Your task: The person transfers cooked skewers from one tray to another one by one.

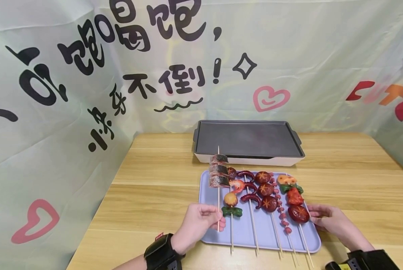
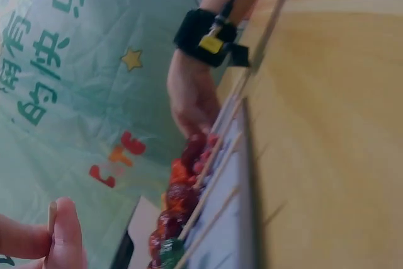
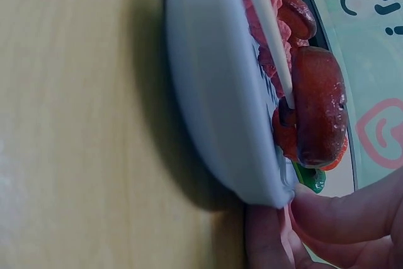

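My left hand (image 1: 201, 221) pinches the bare stick of a fish skewer (image 1: 219, 176), three chunks with dark skin, upright over the left part of a lilac tray (image 1: 208, 236). In the left wrist view its stick (image 2: 52, 218) shows between thumb and fingertip. At the tray's right edge my right hand (image 1: 333, 223) grips the rim, thumb on one side and fingers on the other. Close by its fingertips lies a mixed skewer with a scored mushroom cap (image 1: 298, 214). Other skewers on the tray bear octopus tentacles (image 1: 251, 198), mushrooms (image 1: 269, 203) and small pink pieces (image 1: 282, 215).
Behind the tray stands a flat dark griddle (image 1: 245, 138) with a pale base. Several skewer sticks stick out past the tray's front edge. A printed cloth (image 1: 322, 45) hangs around the wooden table (image 1: 147, 180).
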Available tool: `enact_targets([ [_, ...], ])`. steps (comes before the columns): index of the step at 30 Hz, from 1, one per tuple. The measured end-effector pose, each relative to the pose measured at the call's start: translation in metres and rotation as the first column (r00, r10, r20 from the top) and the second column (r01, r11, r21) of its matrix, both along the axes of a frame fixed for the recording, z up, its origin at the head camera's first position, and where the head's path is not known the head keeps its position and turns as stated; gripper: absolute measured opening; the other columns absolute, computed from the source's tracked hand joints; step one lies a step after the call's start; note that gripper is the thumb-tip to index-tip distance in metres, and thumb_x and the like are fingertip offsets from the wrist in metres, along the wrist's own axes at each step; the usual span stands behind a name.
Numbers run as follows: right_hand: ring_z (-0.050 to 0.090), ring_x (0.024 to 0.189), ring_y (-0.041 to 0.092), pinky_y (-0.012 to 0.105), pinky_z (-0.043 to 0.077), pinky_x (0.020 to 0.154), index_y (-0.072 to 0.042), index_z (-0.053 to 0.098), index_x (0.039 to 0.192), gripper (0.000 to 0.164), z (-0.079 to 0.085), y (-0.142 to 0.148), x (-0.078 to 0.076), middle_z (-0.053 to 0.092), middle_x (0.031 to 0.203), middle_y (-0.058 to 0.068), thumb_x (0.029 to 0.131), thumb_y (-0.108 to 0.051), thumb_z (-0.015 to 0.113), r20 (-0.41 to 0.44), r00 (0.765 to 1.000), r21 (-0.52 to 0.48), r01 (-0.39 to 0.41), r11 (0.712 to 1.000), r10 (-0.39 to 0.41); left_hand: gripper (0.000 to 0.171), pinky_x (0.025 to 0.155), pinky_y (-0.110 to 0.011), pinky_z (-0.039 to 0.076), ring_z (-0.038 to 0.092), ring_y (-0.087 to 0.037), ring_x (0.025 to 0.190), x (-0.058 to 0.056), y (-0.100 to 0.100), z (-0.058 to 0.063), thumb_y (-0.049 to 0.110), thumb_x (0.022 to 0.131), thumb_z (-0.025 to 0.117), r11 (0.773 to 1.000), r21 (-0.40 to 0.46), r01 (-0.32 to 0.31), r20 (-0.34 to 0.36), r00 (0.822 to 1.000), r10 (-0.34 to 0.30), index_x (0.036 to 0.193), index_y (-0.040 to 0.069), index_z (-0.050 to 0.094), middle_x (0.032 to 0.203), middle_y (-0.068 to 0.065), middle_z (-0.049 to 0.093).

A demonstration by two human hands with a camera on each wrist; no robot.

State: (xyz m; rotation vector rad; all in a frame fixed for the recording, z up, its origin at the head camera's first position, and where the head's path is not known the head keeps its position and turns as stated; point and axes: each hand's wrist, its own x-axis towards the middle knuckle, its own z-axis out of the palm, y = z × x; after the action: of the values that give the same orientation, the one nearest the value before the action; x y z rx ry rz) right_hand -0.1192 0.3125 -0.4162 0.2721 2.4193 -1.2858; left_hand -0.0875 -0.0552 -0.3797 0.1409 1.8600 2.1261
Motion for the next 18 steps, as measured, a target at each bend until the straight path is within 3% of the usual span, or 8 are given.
enact_targets([
  [8,0.059,0.087,0.016,0.030,0.057,0.072,0.024,0.036,0.122,0.045,0.001,-0.002,0.001,0.059,0.103,0.024,0.082,0.009,0.052,-0.020,1.000,0.002,-0.009,1.000,0.009,0.018,0.065,-0.026,0.059,0.063,-0.010,0.060,0.017,-0.004,-0.018,-0.006,0.083,0.058,1.000,0.021,-0.013,0.044,0.999,0.012,0.093,-0.021,0.058,0.075,-0.023,0.065],
  [18,0.059,0.086,0.015,0.030,0.057,0.073,0.023,0.035,0.122,0.047,-0.002,0.001,0.000,0.060,0.101,0.021,0.082,0.009,0.053,-0.025,1.000,-0.008,-0.005,1.000,0.004,0.018,0.062,-0.025,0.059,0.064,-0.011,0.059,0.023,-0.007,-0.027,-0.007,0.082,0.058,0.998,0.050,-0.046,0.080,0.996,0.042,0.092,-0.022,0.057,0.073,-0.019,0.066],
])
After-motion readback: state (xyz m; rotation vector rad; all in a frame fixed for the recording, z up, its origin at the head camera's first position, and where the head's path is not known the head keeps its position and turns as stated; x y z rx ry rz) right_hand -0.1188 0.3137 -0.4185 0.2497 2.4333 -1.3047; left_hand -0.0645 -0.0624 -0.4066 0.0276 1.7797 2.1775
